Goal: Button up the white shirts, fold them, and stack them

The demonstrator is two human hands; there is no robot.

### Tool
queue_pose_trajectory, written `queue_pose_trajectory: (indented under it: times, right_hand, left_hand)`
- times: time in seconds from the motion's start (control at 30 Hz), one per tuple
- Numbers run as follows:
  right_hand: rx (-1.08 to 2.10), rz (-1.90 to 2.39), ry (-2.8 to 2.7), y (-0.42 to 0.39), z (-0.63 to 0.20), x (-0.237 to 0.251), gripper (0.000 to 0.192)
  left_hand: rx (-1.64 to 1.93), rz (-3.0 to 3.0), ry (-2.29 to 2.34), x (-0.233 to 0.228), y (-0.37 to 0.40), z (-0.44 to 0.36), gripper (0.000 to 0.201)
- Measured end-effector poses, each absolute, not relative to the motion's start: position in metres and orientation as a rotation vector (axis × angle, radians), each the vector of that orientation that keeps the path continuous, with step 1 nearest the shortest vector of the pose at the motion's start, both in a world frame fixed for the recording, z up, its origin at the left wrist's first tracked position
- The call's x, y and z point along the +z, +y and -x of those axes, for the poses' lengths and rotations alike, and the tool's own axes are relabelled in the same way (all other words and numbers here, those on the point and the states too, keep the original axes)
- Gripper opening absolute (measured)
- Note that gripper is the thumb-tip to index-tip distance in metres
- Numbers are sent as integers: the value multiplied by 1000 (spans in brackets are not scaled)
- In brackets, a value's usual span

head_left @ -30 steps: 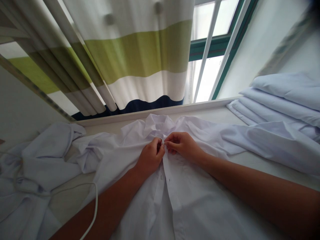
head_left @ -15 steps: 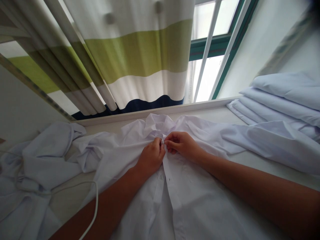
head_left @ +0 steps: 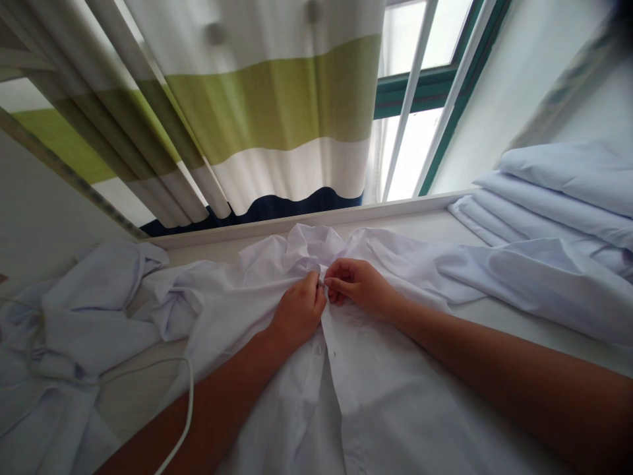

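A white button-up shirt (head_left: 395,376) lies spread on the pale surface, collar toward the window, its front edges meeting above and parted lower down. Just below the collar, my left hand (head_left: 299,305) is closed on the shirt's button edge. Fingertip to fingertip with it, my right hand (head_left: 359,285) pinches the other front edge. The fingers hide most of the spot where the edges meet. A button (head_left: 318,350) shows lower on the left edge, and a small buttonhole slit (head_left: 334,355) faces it on the right edge.
Folded white garments (head_left: 564,191) are stacked at the right. Crumpled white cloth (head_left: 93,310) lies at the left, with a white cord (head_left: 190,396) looping across my left forearm. Behind the surface's raised edge hang striped curtains (head_left: 277,105) beside a barred window (head_left: 415,132).
Both hands stay at the same place below the collar. My fingertips have shifted very slightly, and the pale bit between them shows less now.
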State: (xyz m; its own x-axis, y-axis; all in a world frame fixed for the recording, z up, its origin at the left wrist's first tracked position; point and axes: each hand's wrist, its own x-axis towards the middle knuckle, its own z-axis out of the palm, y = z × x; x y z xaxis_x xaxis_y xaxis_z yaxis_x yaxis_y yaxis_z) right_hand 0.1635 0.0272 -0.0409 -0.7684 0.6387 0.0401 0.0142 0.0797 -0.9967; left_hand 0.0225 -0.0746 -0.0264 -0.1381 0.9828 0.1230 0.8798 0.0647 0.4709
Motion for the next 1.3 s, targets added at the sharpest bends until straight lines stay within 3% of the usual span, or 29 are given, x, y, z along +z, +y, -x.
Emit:
queue_pose_trajectory:
  times: [0.67, 1.3]
  right_hand:
    - [1672, 652, -1935, 26, -164, -39, 10]
    - [1812, 599, -1831, 30, -163, -44, 28]
  left_hand:
    - [829, -1778, 1982, -26, -76, -21, 12]
    - [769, -1811, 1970, -25, -76, -21, 10]
